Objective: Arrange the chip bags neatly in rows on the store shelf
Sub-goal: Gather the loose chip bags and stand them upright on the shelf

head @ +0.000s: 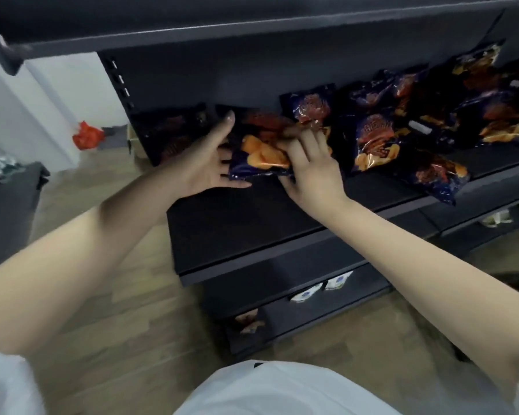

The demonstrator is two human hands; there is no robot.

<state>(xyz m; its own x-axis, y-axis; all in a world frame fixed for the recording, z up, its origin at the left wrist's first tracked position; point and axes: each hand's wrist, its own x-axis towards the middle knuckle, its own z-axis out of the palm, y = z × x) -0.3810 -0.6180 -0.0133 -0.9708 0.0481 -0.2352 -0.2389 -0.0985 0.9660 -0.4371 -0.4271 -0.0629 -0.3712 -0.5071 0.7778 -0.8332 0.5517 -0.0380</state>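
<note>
Here the chip bag stands in the left part of the shelf, towards the far side, leaning back, probably so that its printed front faces out. The right hand grips its right edge with curled fingers. The left hand lies open, fingers straight, against its left side, I think to steady it. The foil is glossy, dark blue, puffy and crinkled. To the right the other bags overlap untidily, and a dark bag stands at the far left.

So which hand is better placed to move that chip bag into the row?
Probably the right hand: its fingers curl over the chip bag and grip it. The left hand lies open against the bag's left edge, seemingly just steadying.
</note>
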